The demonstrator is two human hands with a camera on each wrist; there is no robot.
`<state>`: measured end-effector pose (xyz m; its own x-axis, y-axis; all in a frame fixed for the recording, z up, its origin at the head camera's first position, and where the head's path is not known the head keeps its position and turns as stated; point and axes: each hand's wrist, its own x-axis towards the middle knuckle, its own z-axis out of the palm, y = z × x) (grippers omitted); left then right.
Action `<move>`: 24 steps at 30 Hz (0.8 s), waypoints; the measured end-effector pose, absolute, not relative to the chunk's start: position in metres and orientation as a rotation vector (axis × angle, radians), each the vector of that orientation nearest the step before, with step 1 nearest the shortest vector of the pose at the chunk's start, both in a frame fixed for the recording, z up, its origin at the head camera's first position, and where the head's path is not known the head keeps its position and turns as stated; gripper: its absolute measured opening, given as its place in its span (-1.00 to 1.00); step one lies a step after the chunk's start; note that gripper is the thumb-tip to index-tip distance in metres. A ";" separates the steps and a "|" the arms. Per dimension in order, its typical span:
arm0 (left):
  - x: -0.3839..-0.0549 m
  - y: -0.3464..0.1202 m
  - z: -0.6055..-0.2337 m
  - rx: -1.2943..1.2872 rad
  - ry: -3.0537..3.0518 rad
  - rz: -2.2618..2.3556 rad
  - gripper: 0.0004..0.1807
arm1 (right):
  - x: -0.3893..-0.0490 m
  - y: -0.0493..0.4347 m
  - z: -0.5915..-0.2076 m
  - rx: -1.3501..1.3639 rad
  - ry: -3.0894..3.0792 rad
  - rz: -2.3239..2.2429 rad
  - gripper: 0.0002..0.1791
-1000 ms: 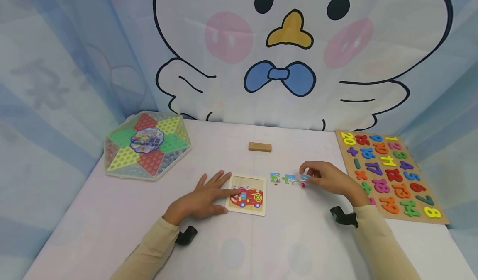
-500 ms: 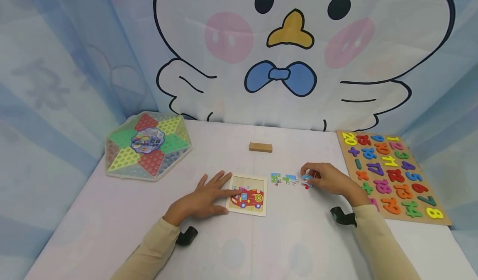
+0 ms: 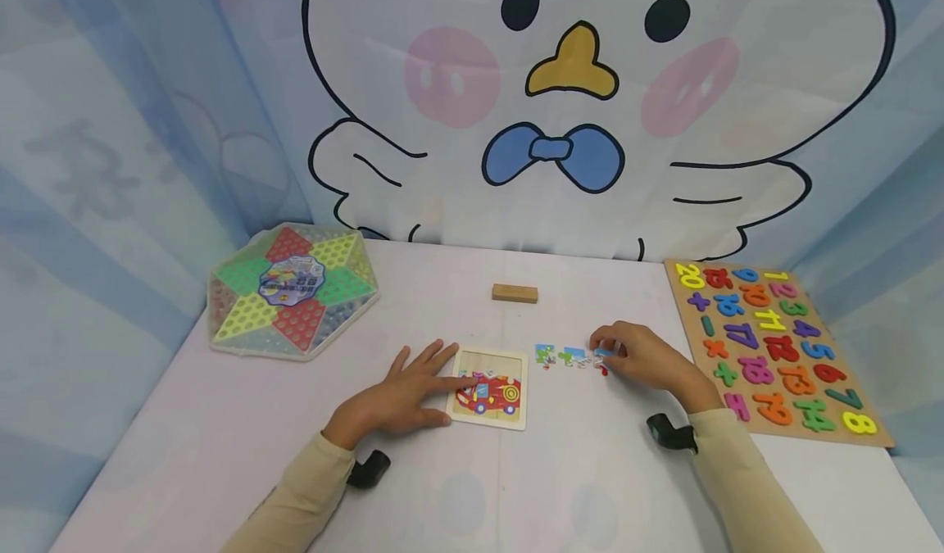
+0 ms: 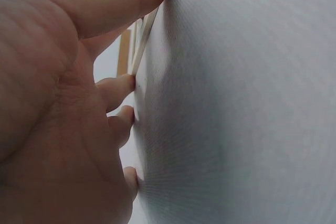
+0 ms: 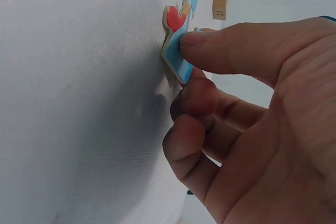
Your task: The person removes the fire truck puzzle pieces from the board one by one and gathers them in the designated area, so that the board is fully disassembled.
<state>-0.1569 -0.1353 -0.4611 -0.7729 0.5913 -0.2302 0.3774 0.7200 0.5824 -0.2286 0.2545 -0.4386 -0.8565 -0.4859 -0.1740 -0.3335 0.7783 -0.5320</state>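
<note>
My left hand (image 3: 401,393) lies spread on the table, its index finger reaching over the puzzle board (image 3: 522,397). That board is a small framed wooden one with a red vehicle picture in its lower part and bare wood above. In the left wrist view the left fingertips (image 4: 123,90) touch the table beside the board. To the board's right, my right hand (image 3: 649,362) pinches a blue puzzle piece (image 5: 178,51) with a red shape on it, thumb on its face. Two more puzzle pieces (image 3: 545,355) lie in a row to the left of that one.
A small wooden block (image 3: 515,293) lies behind the board. At the back left is a hexagonal Chinese checkers board (image 3: 247,315) with a clear cover. A number board (image 3: 693,311) with coloured numerals stands at the right. A printed curtain (image 3: 457,201) hangs behind the table.
My right hand has shifted slightly to the left with the piece, bringing it closer to the neighbouring piece. The left hand and the board stay put.
</note>
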 end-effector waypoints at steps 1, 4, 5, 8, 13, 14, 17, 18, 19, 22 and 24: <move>-0.157 -0.135 -0.461 0.744 2.525 0.726 -0.36 | -0.229 0.254 -0.438 -0.634 2.670 -0.707 -0.73; -0.157 -0.135 -0.461 0.743 2.527 0.726 -0.36 | -0.229 0.253 -0.437 -0.636 2.668 -0.685 -0.73; -0.157 -0.135 -0.461 0.743 2.527 0.725 -0.36 | -0.229 0.253 -0.437 -0.636 2.667 -0.679 -0.73; -0.157 -0.135 -0.461 0.744 2.529 0.722 -0.36 | -0.228 0.253 -0.436 -0.626 2.666 -0.663 -0.73; -0.157 -0.134 -0.461 0.740 2.532 0.718 -0.36 | -0.227 0.253 -0.437 -0.605 2.685 -0.639 -0.72; -0.157 -0.134 -0.461 0.742 2.531 0.721 -0.36 | -0.227 0.254 -0.438 -0.602 2.691 -0.637 -0.71; -0.158 -0.135 -0.462 0.750 2.530 0.717 -0.36 | -0.226 0.254 -0.439 -0.604 2.709 -0.629 -0.70; -0.158 -0.136 -0.462 0.755 2.529 0.720 -0.36 | -0.226 0.254 -0.440 -0.604 2.715 -0.628 -0.69; -0.158 -0.136 -0.462 0.760 2.527 0.724 -0.36 | -0.226 0.254 -0.441 -0.605 2.718 -0.632 -0.68; -0.157 -0.137 -0.462 0.771 2.527 0.729 -0.36 | -0.225 0.253 -0.442 -0.613 2.728 -0.639 -0.67; -0.157 -0.137 -0.462 0.772 2.525 0.735 -0.36 | -0.225 0.253 -0.442 -0.618 2.731 -0.641 -0.67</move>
